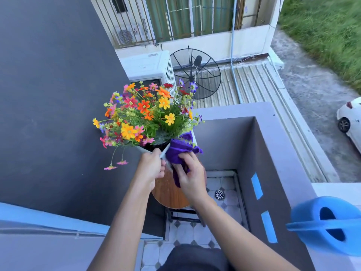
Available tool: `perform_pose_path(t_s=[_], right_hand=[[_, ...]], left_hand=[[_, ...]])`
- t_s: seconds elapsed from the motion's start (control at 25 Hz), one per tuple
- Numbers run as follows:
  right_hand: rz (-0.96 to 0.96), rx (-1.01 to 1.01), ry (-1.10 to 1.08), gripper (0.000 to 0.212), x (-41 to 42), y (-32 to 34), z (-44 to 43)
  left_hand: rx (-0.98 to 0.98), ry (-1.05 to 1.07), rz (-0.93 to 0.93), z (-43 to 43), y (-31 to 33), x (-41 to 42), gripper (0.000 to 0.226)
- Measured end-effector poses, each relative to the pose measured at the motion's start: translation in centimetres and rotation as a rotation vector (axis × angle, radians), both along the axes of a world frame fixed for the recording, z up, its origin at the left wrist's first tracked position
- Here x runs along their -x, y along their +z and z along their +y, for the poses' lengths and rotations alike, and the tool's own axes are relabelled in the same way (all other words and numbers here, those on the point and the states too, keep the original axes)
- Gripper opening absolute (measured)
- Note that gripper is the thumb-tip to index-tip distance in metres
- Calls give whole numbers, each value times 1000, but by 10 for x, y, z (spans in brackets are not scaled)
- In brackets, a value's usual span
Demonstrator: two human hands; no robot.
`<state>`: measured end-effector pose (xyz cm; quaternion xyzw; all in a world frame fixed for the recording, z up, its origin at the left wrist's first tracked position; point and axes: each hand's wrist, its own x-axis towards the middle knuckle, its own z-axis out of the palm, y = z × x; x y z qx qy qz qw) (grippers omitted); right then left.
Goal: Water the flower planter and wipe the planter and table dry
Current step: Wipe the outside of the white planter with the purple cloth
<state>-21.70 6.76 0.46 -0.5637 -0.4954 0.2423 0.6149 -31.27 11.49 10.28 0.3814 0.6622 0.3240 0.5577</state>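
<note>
Clearly the wiping step is in hand: the left hand (151, 167) is closed around the near rim of the flower planter (154, 146), steadying it, while the right hand (190, 176) is closed on a bunched purple cloth (180, 151) pressed against the planter's right side. The planter stands at the far edge of a small round wooden bench (169, 192), close to the dark wall and the grey parapet (269, 133). It holds a dense spray of orange, yellow, pink and purple flowers (144, 114) that spread well beyond the rim; whether water or soil lies under them cannot be told. Top-heavy and probably light, the planter would tip easily if pushed high up, so the rim or body is the safe place for a grip, never the thin stems. The cloth is soft and limp, and takes any shape when squeezed. A blue watering can (330, 222) rests on the parapet at the right, well apart from both hands; its contents are hidden.
</note>
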Motion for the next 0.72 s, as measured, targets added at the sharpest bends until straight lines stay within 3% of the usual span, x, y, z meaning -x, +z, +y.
perform_pose_path(t_s=[0.32, 0.52, 0.72], right_hand=[[287, 207, -278, 30, -59, 17, 56], [271, 153, -217, 20, -31, 10, 36], [99, 88, -33, 16, -3, 1, 4]], left_hand=[[51, -51, -68, -12, -2, 1, 20], [35, -9, -96, -11, 0, -8, 21], [10, 26, -83, 0, 7, -3, 22]])
